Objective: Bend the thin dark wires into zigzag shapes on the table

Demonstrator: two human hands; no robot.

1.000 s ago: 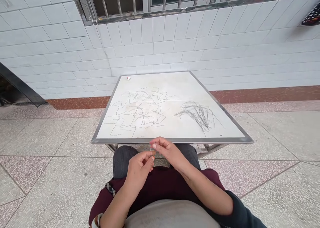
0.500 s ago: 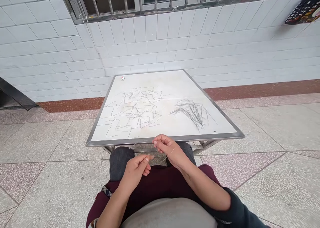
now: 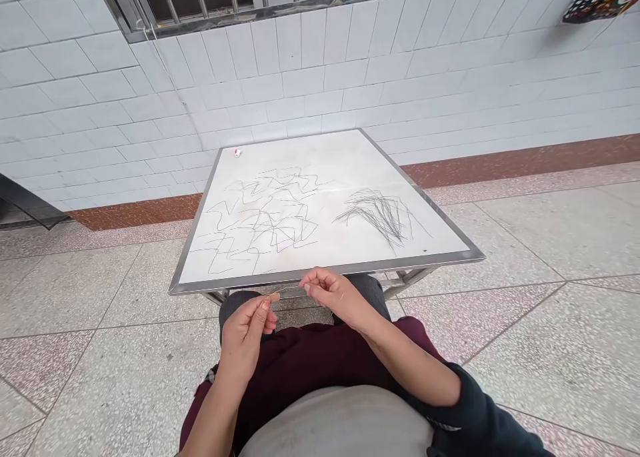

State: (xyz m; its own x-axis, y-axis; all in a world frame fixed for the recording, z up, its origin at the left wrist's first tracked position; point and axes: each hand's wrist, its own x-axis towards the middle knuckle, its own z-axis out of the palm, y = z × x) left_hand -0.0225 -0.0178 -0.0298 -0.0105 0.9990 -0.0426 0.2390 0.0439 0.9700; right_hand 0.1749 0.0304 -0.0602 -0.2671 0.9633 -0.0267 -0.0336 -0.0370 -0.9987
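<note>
1. To handle this thin wire (image 3: 286,288) well, I'd pinch close to the working spot and keep it lightly taut, without yanking.
2. It spans the lower centre of the frame, just below the near edge of the table (image 3: 345,150).
3. The left hand (image 3: 245,327) has thumb and forefinger closed on it.
4. On the right hand (image 3: 334,295), the fingers also look pinched on it, with no clear gap.

The left hand (image 3: 246,329) has moved away from the right hand (image 3: 334,295), toward the near left corner of the table (image 3: 400,262). Now a thin wire (image 3: 286,289) runs across the wider gap between their fingertips.
</note>
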